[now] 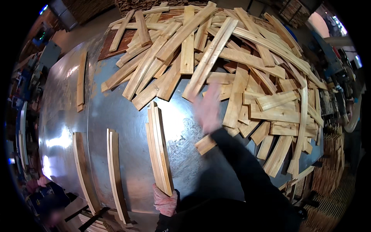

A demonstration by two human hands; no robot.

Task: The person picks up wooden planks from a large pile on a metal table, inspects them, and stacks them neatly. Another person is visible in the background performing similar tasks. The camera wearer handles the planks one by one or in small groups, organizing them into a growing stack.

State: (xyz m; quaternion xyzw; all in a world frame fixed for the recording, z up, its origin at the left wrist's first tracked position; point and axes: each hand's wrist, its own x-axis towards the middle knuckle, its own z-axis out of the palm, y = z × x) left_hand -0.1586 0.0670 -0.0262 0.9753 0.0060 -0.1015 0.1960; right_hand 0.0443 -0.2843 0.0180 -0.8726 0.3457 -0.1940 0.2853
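Just beyond my nearer right fingers (211, 96), too blurred to tell whether spread, a long board (213, 56) slants away rightward; my left fingers (166, 205) clamp stacked strips (160, 154)

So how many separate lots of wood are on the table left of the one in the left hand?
3. The far lot is further up the table; the left lot and right lot lie side by side at the near edge. More wood may be hidden underneath.

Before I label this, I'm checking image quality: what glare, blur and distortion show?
Head view: white glare on the metal tabletop; right hand blurred, left hand and its wooden slats crisper; tabletop edges bow toward the black fisheye rim.
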